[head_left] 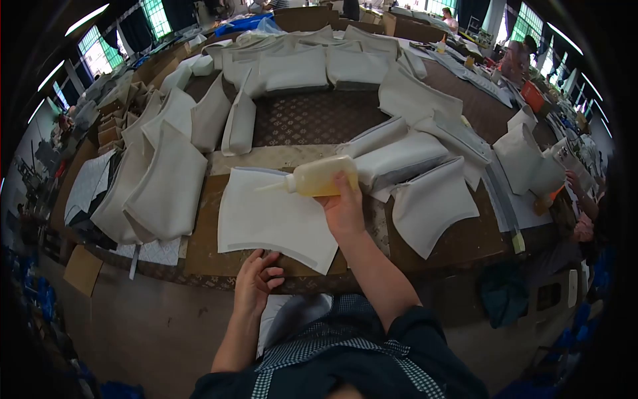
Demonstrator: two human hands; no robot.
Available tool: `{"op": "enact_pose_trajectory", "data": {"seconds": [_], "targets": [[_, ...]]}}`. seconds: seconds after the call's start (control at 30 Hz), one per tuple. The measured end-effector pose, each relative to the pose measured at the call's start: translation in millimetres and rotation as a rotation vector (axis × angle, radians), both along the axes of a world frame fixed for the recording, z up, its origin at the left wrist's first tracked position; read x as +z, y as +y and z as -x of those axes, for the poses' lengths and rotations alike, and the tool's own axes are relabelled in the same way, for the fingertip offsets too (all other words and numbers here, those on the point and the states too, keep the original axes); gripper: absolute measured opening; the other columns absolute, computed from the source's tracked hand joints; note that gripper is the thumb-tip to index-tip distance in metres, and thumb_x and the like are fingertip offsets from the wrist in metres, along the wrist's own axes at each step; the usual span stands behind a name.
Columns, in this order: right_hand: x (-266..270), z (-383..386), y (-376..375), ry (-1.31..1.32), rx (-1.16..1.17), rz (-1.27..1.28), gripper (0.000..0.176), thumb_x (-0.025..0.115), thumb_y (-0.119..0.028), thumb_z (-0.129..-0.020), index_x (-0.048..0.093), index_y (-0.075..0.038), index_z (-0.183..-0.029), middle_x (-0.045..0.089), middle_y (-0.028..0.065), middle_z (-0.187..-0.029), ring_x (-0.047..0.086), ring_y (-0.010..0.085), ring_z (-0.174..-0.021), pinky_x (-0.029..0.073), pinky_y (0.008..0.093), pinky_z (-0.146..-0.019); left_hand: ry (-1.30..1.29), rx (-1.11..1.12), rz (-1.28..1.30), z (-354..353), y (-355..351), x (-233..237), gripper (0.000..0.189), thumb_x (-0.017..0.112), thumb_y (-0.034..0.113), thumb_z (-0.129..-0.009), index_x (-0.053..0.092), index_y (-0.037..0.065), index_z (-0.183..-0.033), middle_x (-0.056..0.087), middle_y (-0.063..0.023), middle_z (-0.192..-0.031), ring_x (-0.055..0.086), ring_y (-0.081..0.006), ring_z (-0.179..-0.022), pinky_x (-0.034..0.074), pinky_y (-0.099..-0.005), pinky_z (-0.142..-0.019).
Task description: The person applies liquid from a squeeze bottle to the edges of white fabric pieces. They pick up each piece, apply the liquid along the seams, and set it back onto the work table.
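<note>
My right hand [342, 209] is wrapped round a squeeze bottle [325, 175] of yellowish liquid, tilted on its side with its thin nozzle pointing left. Beneath the bottle a white leather-like panel [272, 206] lies flat on a brown board, its curved lower edge bordered by a grey strip. My left hand [258, 280] is at that lower edge, palm partly turned up, fingers loosely bent and apart, holding nothing. To the right of the panel rests another curved white piece [432, 206], with a folded white padded piece [402, 159] behind it.
Several white pieces [166, 186] stand folded at the left, and more [292, 66] line the back of the patterned table [312, 120]. A grey strip [503, 193] runs along the right side. Another person's arm [581, 193] reaches in at the far right, beside white pieces.
</note>
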State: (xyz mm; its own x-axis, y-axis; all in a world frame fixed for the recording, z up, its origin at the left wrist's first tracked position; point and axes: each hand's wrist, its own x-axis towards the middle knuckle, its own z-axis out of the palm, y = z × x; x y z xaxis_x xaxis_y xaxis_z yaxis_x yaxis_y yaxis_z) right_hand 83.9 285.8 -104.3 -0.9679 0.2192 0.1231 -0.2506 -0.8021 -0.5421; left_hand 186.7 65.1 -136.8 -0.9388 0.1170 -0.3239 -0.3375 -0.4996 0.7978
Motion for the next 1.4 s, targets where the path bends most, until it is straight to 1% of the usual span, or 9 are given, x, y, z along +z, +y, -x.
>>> {"op": "enact_pose_trajectory", "data": {"seconds": [0.17,0.27,0.57,0.67,0.77,0.8,1.1,1.3,1.4], "targets": [[4,19,5,-0.051,-0.030,0.023,0.038,0.064,-0.027,-0.091,0.047,-0.010,-0.121,0.057,0.0058,-0.112,0.061,0.0196,-0.102,0.057,0.0366,-0.081,0.186,0.109,0.222,15,23,-1,0.059,0.056,0.021,-0.095,0.027,0.004,-0.144,0.050,-0.0155,-0.131,0.057,-0.0227,-0.108,0.053,-0.0367,-0.082],[4,23,7,-0.032,-0.015,0.036,0.040,0.064,-0.028,-0.090,0.047,-0.011,-0.121,0.057,0.0060,-0.113,0.060,0.0197,-0.102,0.056,0.0377,-0.081,0.226,0.180,-0.009,28,35,0,0.064,0.061,0.024,-0.092,0.026,0.003,-0.142,0.045,-0.0150,-0.135,0.052,-0.0233,-0.116,0.050,-0.0350,-0.086],[3,23,14,-0.045,0.005,0.072,0.041,0.061,-0.029,-0.093,0.046,-0.007,-0.124,0.056,0.0085,-0.117,0.059,0.0231,-0.107,0.055,0.0379,-0.087,-0.046,-0.036,-0.060,92,43,-3,0.032,0.053,0.024,-0.095,0.049,0.002,-0.118,0.060,-0.0071,-0.097,0.059,-0.0158,-0.078,0.045,-0.0300,-0.052],[5,0,25,-0.064,-0.035,0.073,0.042,0.060,-0.029,-0.093,0.047,-0.006,-0.124,0.056,0.0093,-0.119,0.058,0.0238,-0.110,0.053,0.0394,-0.089,-0.033,0.003,0.019,88,38,-5,0.028,0.051,0.021,-0.096,0.050,0.001,-0.115,0.060,-0.0074,-0.097,0.059,-0.0162,-0.078,0.045,-0.0304,-0.052],[-4,-40,47,0.002,-0.092,0.029,0.043,0.060,-0.028,-0.092,0.046,-0.005,-0.127,0.055,0.0099,-0.121,0.057,0.0249,-0.112,0.051,0.0416,-0.093,0.021,0.057,-0.010,63,24,-4,0.037,0.050,0.019,-0.096,0.048,-0.006,-0.123,0.060,-0.0134,-0.113,0.059,-0.0240,-0.104,0.048,-0.0375,-0.092],[-2,-55,52,-0.029,-0.149,0.007,0.049,0.062,-0.027,-0.091,0.044,-0.005,-0.130,0.054,0.0103,-0.123,0.056,0.0254,-0.114,0.049,0.0432,-0.095,0.008,0.076,-0.003,55,18,-4,0.037,0.050,0.019,-0.096,0.048,-0.006,-0.123,0.060,-0.0134,-0.113,0.059,-0.0238,-0.103,0.048,-0.0376,-0.091],[-23,-107,86,-0.088,-0.493,-0.360,0.060,0.069,-0.016,-0.084,0.040,-0.002,-0.134,0.049,0.0115,-0.123,0.052,0.0230,-0.113,0.045,0.0387,-0.098,-0.044,0.142,0.018,22,1,4,0.041,0.051,0.020,-0.096,0.043,-0.006,-0.128,0.056,-0.0137,-0.120,0.056,-0.0233,-0.108,0.047,-0.0365,-0.091],[1,-98,71,-0.167,-0.713,-1.027,0.067,0.072,-0.005,-0.074,0.041,-0.002,-0.133,0.049,0.0107,-0.123,0.051,0.0192,-0.111,0.044,0.0339,-0.096,-0.025,0.127,0.032,23,-1,1,0.038,0.050,0.021,-0.096,0.048,-0.006,-0.123,0.059,-0.0134,-0.115,0.059,-0.0226,-0.102,0.049,-0.0356,-0.086],[4,-91,64,-0.062,-0.714,-1.102,0.074,0.077,-0.002,-0.069,0.041,-0.004,-0.133,0.049,0.0113,-0.125,0.054,0.0205,-0.110,0.046,0.0339,-0.095,-0.041,0.123,0.039,24,-1,3,0.038,0.050,0.021,-0.096,0.048,-0.006,-0.122,0.059,-0.0139,-0.114,0.060,-0.0221,-0.100,0.050,-0.0351,-0.084]]}}
